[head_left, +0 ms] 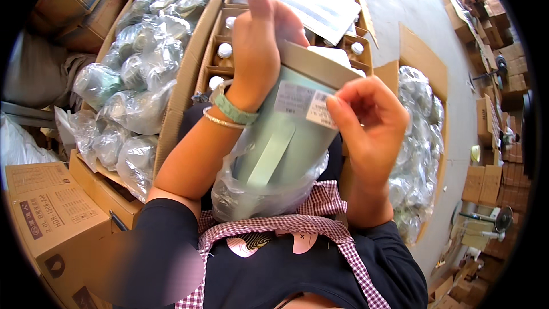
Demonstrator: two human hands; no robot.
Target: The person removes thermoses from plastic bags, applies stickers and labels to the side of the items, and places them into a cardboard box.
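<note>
A mint-green jug [257,154] with a pale handle and a grey upper band lies tilted across my lap, its lower end inside a clear plastic bag [240,200]. My left hand [263,40] curls around the jug's upper end, fingers largely hidden behind it. My right hand [369,126] is pinched at a white printed label [291,100] on the jug's side, thumb against the label's right part. A green band and a bangle circle my left wrist.
Cartons of plastic-wrapped items stand left [137,63] and right [417,149]. Ahead, a divided box of capped bottles [224,54] holds white sheets [309,6] on top. A closed carton [54,206] sits lower left; stacked boxes [503,194] line the far right beside grey floor.
</note>
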